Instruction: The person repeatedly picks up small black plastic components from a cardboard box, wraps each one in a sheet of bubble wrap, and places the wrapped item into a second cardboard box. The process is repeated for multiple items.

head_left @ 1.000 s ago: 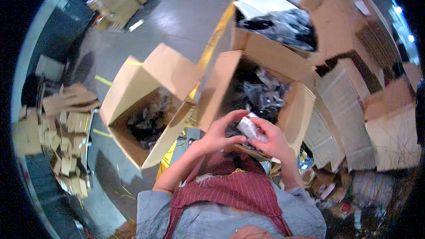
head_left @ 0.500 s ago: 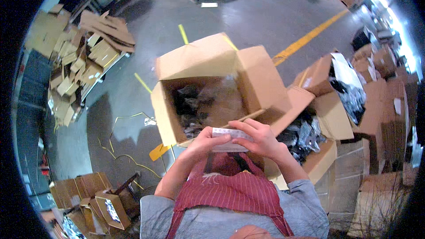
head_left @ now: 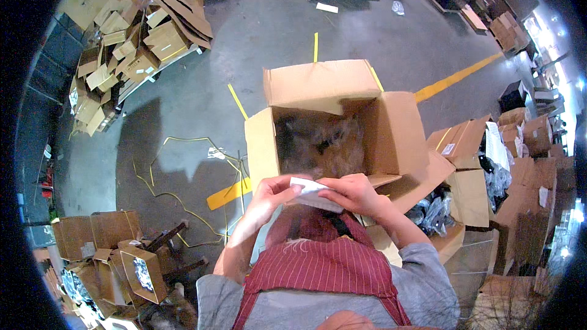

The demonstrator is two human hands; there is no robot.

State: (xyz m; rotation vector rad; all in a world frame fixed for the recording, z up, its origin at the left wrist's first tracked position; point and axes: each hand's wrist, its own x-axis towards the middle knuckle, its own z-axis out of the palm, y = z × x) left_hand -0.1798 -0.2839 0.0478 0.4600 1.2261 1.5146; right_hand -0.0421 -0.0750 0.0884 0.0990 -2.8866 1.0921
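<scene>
Between my two hands is a small white piece of paper (head_left: 310,190), possibly folded, held in front of my striped red apron (head_left: 318,275). My left hand (head_left: 273,198) pinches its left end between thumb and fingers. At the right end, my right hand (head_left: 353,193) grips it the same way. Just beyond my hands stands a large cardboard box (head_left: 324,84) with its flaps spread; clear plastic bags (head_left: 342,140) and dark contents lie inside. The underside of the paper is hidden.
More cartons with plastic-wrapped items, including one carton (head_left: 463,192), crowd the right side. Flattened cardboard (head_left: 122,43) is heaped at far left, and small boxes (head_left: 143,272) sit at lower left. Loose yellow strapping (head_left: 183,208) lies on the floor beside the big box.
The paper has tilted between my hands, and the row of printed marks on its face no longer shows. My view has shifted, so the big box appears farther right. Both hands keep their hold.
</scene>
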